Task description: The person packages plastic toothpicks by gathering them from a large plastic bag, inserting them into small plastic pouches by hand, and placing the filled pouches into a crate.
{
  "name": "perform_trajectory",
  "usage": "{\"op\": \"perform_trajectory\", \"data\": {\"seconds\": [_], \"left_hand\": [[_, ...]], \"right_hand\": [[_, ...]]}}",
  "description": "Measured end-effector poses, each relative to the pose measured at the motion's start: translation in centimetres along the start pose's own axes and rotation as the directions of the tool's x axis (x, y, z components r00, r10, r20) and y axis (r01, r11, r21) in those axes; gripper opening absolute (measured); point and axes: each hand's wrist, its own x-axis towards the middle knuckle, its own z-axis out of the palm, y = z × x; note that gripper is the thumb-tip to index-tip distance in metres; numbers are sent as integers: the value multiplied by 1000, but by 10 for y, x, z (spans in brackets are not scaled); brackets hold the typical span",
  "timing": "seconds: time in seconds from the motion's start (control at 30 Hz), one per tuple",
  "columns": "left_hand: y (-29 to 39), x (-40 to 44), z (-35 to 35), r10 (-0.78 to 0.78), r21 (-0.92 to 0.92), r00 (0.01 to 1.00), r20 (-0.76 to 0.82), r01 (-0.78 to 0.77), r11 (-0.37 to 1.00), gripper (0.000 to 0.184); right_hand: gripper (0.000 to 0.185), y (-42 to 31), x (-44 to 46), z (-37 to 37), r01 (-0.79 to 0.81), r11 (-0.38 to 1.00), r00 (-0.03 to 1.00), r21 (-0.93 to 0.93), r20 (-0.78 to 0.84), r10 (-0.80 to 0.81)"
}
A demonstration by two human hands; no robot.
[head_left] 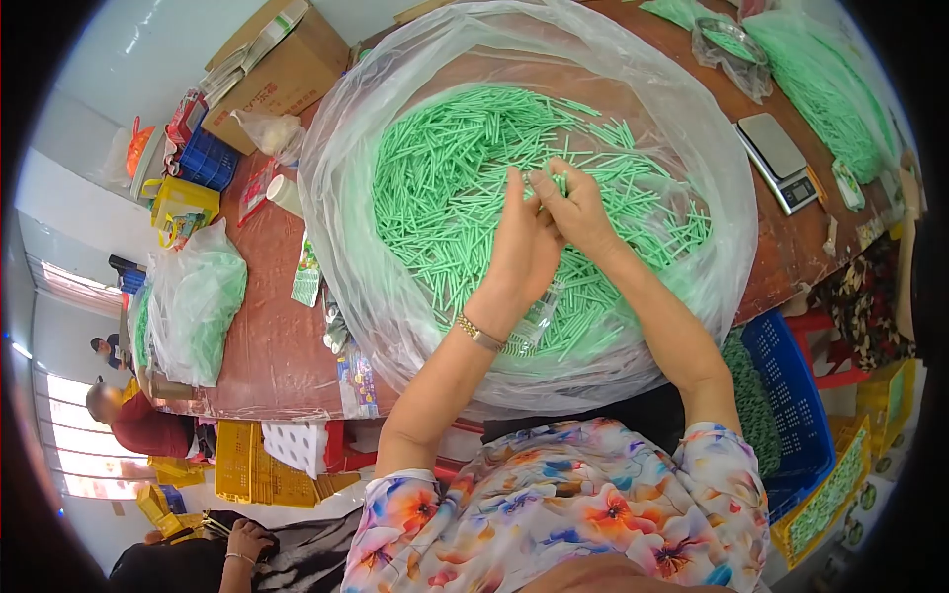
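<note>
Your two hands meet above the heap, the fingers of your left hand (522,237) curled partway up with the thumb side raised, and those of your right hand (583,210) bent in until thumb and forefinger nearly close against the left fingertips. A fleck of green shows between the right fingers; whether they grip a stick or merely pass in front of the pile, you cannot tell from this angle, and the inside of the left hand is hidden too.

Just beneath, the thin mint-green sticks (445,148) lie loose and crisscrossed, thickest beyond your left hand. Each looks light, straight and fairly stiff, probably smooth enough to slide over its neighbors and perhaps liable to snap under a hard squeeze; a light pinch at mid-length, or a gathered bunch held around its middle, seems the best hold.

A small transparent packet (534,321) lies beside your left wrist. Around the heap, a translucent plastic bag (727,222) spreads with its edge rolled outward, soft and creased, on the red-brown bench (259,346). To your right sits a digital scale (774,148); to your left slumps a filled plastic bag (198,306).
</note>
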Motion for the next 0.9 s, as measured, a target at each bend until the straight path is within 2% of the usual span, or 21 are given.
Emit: {"op": "perform_trajectory", "data": {"seconds": [0.07,0.2,0.23,0.27,0.3,0.37,0.4,0.43,0.47,0.5,0.53,0.57,0.6,0.63,0.67,0.7,0.73,0.77,0.83,0.87,0.9], "left_hand": [[6,6,-3,-64,-210,998,-4,62,976,91],[11,7,-5,-61,-274,998,-21,52,960,90],[10,9,-9,-39,-273,999,-29,30,962,90],[10,10,-11,-18,-271,999,-37,7,963,89],[11,9,-10,-18,-270,999,-38,8,963,89],[13,6,-9,-24,-145,999,-47,17,989,80],[15,6,-11,-24,-146,999,-49,17,989,80],[19,5,-15,135,222,982,-136,-103,970,71],[23,6,-21,309,567,938,-156,-171,806,63],[24,20,-43,479,725,874,-84,-276,631,43],[27,31,-60,576,865,817,22,-305,399,35],[32,40,-71,639,942,754,154,-308,136,27],[39,45,-77,577,952,761,297,-284,-115,22],[42,51,-82,572,950,763,302,-288,-117,22],[43,57,-85,494,929,794,355,-237,-285,25],[43,63,-87,410,875,825,389,-192,-444,28],[45,68,-87,348,866,877,331,-137,-481,35],[46,74,-90,345,868,878,331,-140,-477,35],[51,88,-98,161,836,963,215,-96,-540,38],[53,93,-102,167,873,962,218,-116,-474,38],[55,96,-99,157,870,961,226,-127,-476,38]], "right_hand": [[42,-1,3,-2,151,981,988,-122,-16,-154],[39,7,6,-3,111,984,994,-141,-2,-112],[37,12,10,-2,317,905,944,-284,1,-331],[35,15,13,-1,494,763,848,-416,37,-529],[35,13,14,-2,494,764,848,-415,36,-528],[31,6,16,-8,514,712,827,-479,57,-559],[31,-3,17,-14,513,713,828,-478,58,-557],[29,-15,19,-23,387,855,909,-346,-10,-416],[27,-20,20,-33,239,951,966,-198,-52,-254],[28,-6,26,-45,259,933,965,-250,27,-260],[28,4,23,-47,257,933,966,-251,24,-259],[28,11,20,-49,276,760,957,-588,97,-273],[27,8,19,-48,275,473,952,-837,167,-258],[26,6,20,-44,292,488,931,-822,127,-342],[26,1,20,-44,287,486,932,-826,124,-340],[26,-14,20,-43,221,581,948,-783,32,-317],[27,-21,20,-43,154,670,957,-726,-58,-283],[30,-20,19,-44,115,681,967,-723,-75,-243],[31,-10,18,-44,135,643,966,-754,-44,-255],[32,-3,18,-43,160,604,964,-781,-9,-267],[32,0,19,-39,204,607,945,-768,-7,-327]]}}
